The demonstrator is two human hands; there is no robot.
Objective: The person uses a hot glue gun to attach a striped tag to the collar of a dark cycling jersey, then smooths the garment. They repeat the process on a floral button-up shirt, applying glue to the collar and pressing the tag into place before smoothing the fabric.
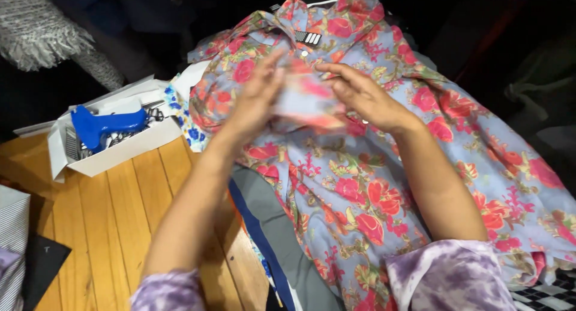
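**Floral shirt under both hands**

Wooden planks make up the table, dim room beyond. On it, spread from the middle to the far right, lies a floral shirt in pale blue with red blooms, collar at the far end. It looks light, soft and limp, likely to slump unless pinched at a fold or hem. Both forearms reach forward from purple sleeves. The left hand and right hand meet over the chest; their fingers are loosely curled around a bunched fold of cloth, blurred. To the left sits a white box holding a blue tagging gun.
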